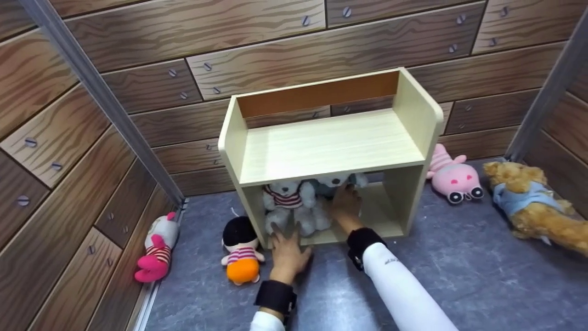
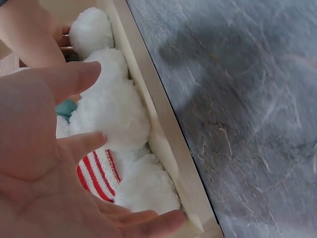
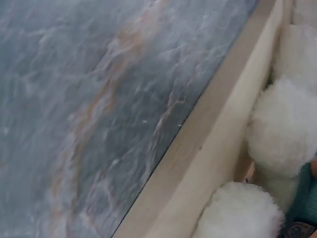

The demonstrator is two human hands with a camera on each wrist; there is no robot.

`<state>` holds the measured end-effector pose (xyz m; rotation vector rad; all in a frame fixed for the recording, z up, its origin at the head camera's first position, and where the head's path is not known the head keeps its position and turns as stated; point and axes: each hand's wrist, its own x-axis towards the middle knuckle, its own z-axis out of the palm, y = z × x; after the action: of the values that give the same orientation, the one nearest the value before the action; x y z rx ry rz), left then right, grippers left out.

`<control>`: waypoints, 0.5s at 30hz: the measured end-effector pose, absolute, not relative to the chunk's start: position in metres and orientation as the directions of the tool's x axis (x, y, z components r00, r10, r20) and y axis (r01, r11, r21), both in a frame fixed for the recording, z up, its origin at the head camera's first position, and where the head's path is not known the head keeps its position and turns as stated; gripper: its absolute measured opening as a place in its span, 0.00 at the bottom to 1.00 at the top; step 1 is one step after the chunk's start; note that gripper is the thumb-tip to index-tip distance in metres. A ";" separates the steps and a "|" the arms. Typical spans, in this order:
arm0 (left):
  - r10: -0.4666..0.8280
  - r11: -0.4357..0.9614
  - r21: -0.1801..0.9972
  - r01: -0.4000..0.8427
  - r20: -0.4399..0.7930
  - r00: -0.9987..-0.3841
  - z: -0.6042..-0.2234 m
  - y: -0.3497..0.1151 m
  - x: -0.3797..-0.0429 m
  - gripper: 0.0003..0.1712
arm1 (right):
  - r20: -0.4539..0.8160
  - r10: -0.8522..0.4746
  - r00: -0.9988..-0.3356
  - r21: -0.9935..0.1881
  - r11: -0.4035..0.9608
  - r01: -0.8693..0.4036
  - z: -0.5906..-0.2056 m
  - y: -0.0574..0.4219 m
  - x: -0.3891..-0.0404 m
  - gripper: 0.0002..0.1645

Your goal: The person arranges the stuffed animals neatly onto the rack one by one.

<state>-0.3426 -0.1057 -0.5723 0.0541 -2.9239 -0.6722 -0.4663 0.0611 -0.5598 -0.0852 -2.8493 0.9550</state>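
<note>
Two pale plush teddy bears sit side by side in the shelf's lower compartment. One teddy bear (image 1: 288, 200) wears a red-and-white striped shirt; the other teddy bear (image 1: 323, 187), to its right, wears teal clothing. With fingers spread, my left hand (image 1: 288, 255) reaches to the striped bear's legs at the compartment's front edge. My right hand (image 1: 347, 204) grips the teal-clad bear at its front, partly covering it. In the left wrist view, the striped shirt (image 2: 99, 173) shows beyond the open palm. Teal cloth (image 3: 304, 203) appears at the right wrist view's edge, beside a fingertip.
The pale wooden shelf (image 1: 330, 142) stands on grey marbled flooring against plank-patterned walls. To its left lie a black-haired doll (image 1: 242, 253) and a white-and-pink plush toy (image 1: 158, 246). On the right are a pink plush toy (image 1: 455, 179) and a brown plush dog (image 1: 528, 197) in blue.
</note>
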 end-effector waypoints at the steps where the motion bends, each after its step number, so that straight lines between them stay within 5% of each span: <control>1: -0.071 0.894 0.448 -0.009 0.121 -0.990 -0.572 -0.107 -0.342 0.42 | 0.110 0.098 -0.989 -0.614 0.790 0.010 -0.560 0.060 -0.466 0.61; 15: -0.074 0.860 0.511 -0.004 0.118 -0.990 -0.572 -0.104 -0.335 0.46 | 0.145 0.109 -0.983 -0.633 0.774 -0.008 -0.559 0.063 -0.463 0.57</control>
<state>-0.3350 -0.1043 -0.5722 0.0608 -2.9000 -0.7964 -0.4634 0.0628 -0.5594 -0.0804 -2.7931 0.9979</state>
